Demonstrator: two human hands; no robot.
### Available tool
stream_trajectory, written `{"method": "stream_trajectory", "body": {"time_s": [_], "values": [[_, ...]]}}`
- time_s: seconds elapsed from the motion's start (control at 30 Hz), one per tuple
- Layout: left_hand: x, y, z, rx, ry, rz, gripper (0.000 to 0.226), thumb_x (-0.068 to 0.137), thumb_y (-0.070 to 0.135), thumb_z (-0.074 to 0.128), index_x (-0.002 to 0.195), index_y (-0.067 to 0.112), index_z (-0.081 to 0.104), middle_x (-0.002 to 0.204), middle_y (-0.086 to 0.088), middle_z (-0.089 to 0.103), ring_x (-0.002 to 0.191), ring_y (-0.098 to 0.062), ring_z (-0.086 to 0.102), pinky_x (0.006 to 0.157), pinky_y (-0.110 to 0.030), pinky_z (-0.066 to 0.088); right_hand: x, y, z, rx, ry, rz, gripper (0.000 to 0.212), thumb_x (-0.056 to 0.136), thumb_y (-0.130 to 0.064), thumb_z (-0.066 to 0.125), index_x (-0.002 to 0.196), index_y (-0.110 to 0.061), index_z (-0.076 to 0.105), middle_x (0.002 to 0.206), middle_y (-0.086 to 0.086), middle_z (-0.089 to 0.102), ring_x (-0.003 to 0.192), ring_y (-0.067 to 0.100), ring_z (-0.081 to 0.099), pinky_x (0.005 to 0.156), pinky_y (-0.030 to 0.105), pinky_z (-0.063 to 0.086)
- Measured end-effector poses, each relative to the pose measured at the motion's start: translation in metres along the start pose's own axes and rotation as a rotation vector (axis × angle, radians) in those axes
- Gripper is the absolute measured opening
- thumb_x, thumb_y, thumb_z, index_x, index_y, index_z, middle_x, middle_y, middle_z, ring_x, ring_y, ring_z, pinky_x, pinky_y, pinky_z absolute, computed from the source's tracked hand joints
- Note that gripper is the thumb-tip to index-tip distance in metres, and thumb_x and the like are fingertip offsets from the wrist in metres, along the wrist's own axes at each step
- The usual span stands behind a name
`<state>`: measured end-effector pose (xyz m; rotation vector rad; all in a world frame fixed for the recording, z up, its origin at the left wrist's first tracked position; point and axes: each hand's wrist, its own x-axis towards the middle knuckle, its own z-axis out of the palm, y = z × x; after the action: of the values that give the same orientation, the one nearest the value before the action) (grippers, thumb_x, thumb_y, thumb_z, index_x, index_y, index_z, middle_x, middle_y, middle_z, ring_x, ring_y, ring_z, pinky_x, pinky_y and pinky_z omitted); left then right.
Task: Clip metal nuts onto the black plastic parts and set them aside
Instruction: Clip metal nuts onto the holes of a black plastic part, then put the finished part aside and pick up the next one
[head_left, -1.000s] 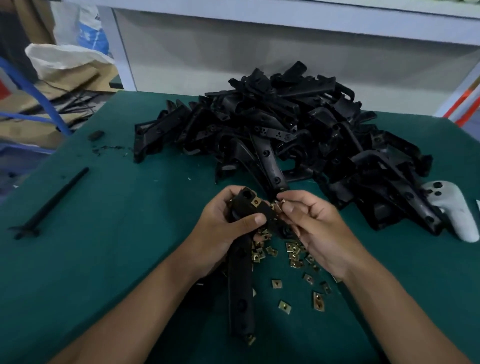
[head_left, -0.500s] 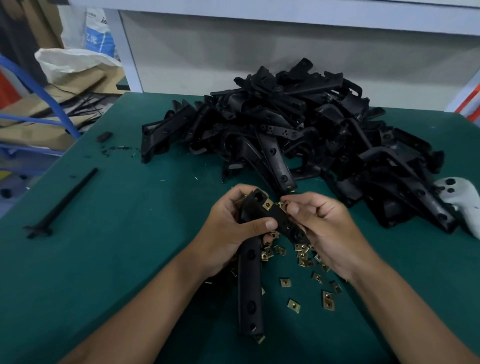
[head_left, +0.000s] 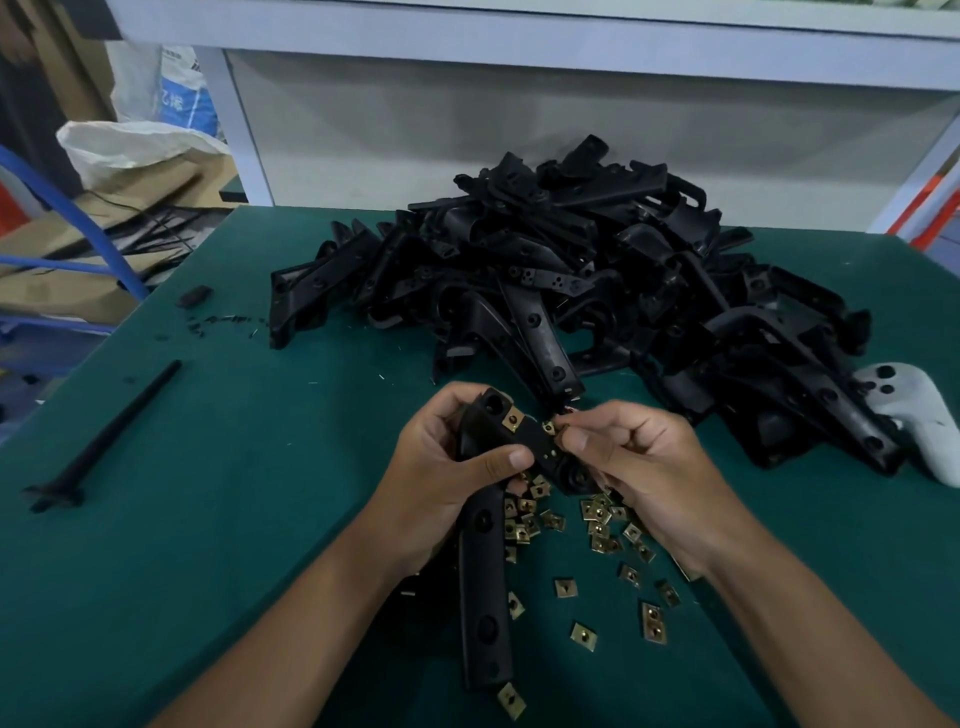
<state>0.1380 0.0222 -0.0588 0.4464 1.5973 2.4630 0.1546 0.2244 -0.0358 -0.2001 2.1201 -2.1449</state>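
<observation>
My left hand (head_left: 441, 473) grips a long black plastic part (head_left: 485, 582) near its upper end, thumb across the front. One brass clip nut (head_left: 512, 418) sits clipped on that upper end. My right hand (head_left: 644, 467) pinches another metal nut (head_left: 550, 428) against the part's edge just right of the first. Several loose brass nuts (head_left: 597, 525) lie scattered on the green table (head_left: 208, 519) under and below my hands. A big pile of black plastic parts (head_left: 571, 280) fills the table behind my hands.
A thin black rod (head_left: 104, 436) lies at the table's left. A small black piece (head_left: 195, 296) and crumbs sit near the left edge. A white controller (head_left: 919, 410) rests at the right beside the pile. Boxes and a white sack (head_left: 135, 150) stand off the table at left.
The black part has turned slightly in my left hand, showing the clipped nut more plainly. My right hand has brought its nut closer against the part's edge.
</observation>
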Motion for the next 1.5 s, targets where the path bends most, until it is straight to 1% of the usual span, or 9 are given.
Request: {"method": "stream_trajectory", "body": {"time_s": [0.4, 0.63, 0.7, 0.83, 0.97, 1.1, 1.2, 1.33, 1.5], "values": [[0.0, -0.002, 0.002, -0.024, -0.021, -0.002, 0.027, 0.076, 0.006, 0.079, 0.095, 0.015, 0.064, 0.087, -0.005, 0.07, 0.071, -0.017, 0.069, 0.059, -0.027, 0.059, -0.002, 0.002, 0.003, 0.106, 0.0, 0.008, 0.015, 0.082, -0.02, 0.073, 0.093, -0.012, 0.079, 0.068, -0.008, 0.071, 0.06, -0.001, 0.064, 0.057, 0.01, 0.048], [0.001, 0.0, 0.0, -0.008, 0.004, 0.003, 0.034, 0.073, 0.009, 0.082, 0.1, 0.011, 0.062, 0.089, -0.009, 0.071, 0.073, -0.018, 0.07, 0.059, -0.028, 0.06, -0.003, -0.004, -0.002, 0.038, -0.093, -0.001, 0.014, 0.086, -0.02, 0.069, 0.093, -0.02, 0.081, 0.07, -0.012, 0.071, 0.064, -0.003, 0.064, 0.061, 0.01, 0.048], [0.0, 0.001, 0.001, 0.018, 0.018, 0.003, 0.033, 0.075, 0.004, 0.08, 0.101, 0.009, 0.061, 0.087, -0.008, 0.071, 0.072, -0.017, 0.07, 0.059, -0.027, 0.06, -0.004, -0.005, -0.003, -0.009, -0.112, 0.001, 0.015, 0.09, -0.028, 0.068, 0.097, -0.024, 0.081, 0.079, -0.011, 0.074, 0.074, -0.002, 0.067, 0.068, 0.012, 0.051], [0.0, 0.004, 0.001, 0.015, 0.089, 0.024, 0.033, 0.073, 0.005, 0.08, 0.099, 0.011, 0.062, 0.084, -0.007, 0.071, 0.068, -0.016, 0.069, 0.057, -0.027, 0.059, -0.004, -0.006, -0.005, -0.054, -0.165, 0.048, 0.031, 0.088, -0.051, 0.068, 0.113, -0.034, 0.077, 0.12, -0.007, 0.074, 0.113, 0.01, 0.067, 0.09, 0.035, 0.055], [-0.003, 0.001, 0.004, 0.033, 0.087, 0.033, 0.031, 0.075, 0.015, 0.086, 0.097, 0.018, 0.064, 0.089, -0.006, 0.07, 0.077, -0.02, 0.07, 0.064, -0.03, 0.061, -0.004, -0.004, -0.001, -0.094, -0.117, 0.004, 0.029, 0.081, -0.044, 0.08, 0.109, -0.035, 0.077, 0.094, -0.012, 0.076, 0.086, 0.0, 0.068, 0.072, 0.018, 0.053], [-0.004, -0.002, 0.006, 0.009, 0.113, 0.003, 0.034, 0.079, 0.016, 0.085, 0.104, 0.015, 0.062, 0.096, -0.007, 0.068, 0.082, -0.028, 0.069, 0.071, -0.036, 0.061, -0.002, -0.001, 0.001, -0.046, 0.011, -0.002, 0.026, 0.081, -0.038, 0.077, 0.105, -0.03, 0.077, 0.084, -0.006, 0.075, 0.078, 0.005, 0.068, 0.066, 0.018, 0.052], [-0.006, 0.002, 0.012, 0.075, 0.115, 0.022, 0.026, 0.081, 0.015, 0.084, 0.103, 0.02, 0.07, 0.094, 0.0, 0.072, 0.083, -0.022, 0.073, 0.072, -0.032, 0.062, -0.003, -0.01, -0.002, -0.12, 0.031, -0.007, 0.018, 0.082, -0.032, 0.074, 0.098, -0.023, 0.08, 0.076, -0.003, 0.073, 0.068, 0.005, 0.062, 0.062, 0.016, 0.048], [-0.016, 0.012, 0.037, 0.15, 0.13, 0.055, 0.02, 0.076, 0.024, 0.08, 0.093, 0.028, 0.071, 0.087, 0.002, 0.074, 0.079, -0.015, 0.073, 0.071, -0.024, 0.058, -0.021, -0.04, -0.014, -0.288, 0.029, -0.101, 0.008, 0.093, -0.013, 0.071, 0.097, -0.014, 0.078, 0.064, -0.017, 0.066, 0.061, -0.004, 0.058, 0.06, 0.008, 0.042], [-0.029, 0.014, 0.106, 0.411, -0.072, 0.092, 0.026, 0.077, 0.053, 0.077, 0.097, 0.041, 0.065, 0.091, 0.01, 0.069, 0.083, -0.007, 0.069, 0.068, -0.015, 0.053, -0.11, -0.084, -0.054, -0.624, 0.224, -0.141, 0.018, 0.09, -0.049, 0.065, 0.095, -0.035, 0.075, 0.072, -0.012, 0.067, 0.058, 0.004, 0.054, 0.054, 0.016, 0.04]]}}
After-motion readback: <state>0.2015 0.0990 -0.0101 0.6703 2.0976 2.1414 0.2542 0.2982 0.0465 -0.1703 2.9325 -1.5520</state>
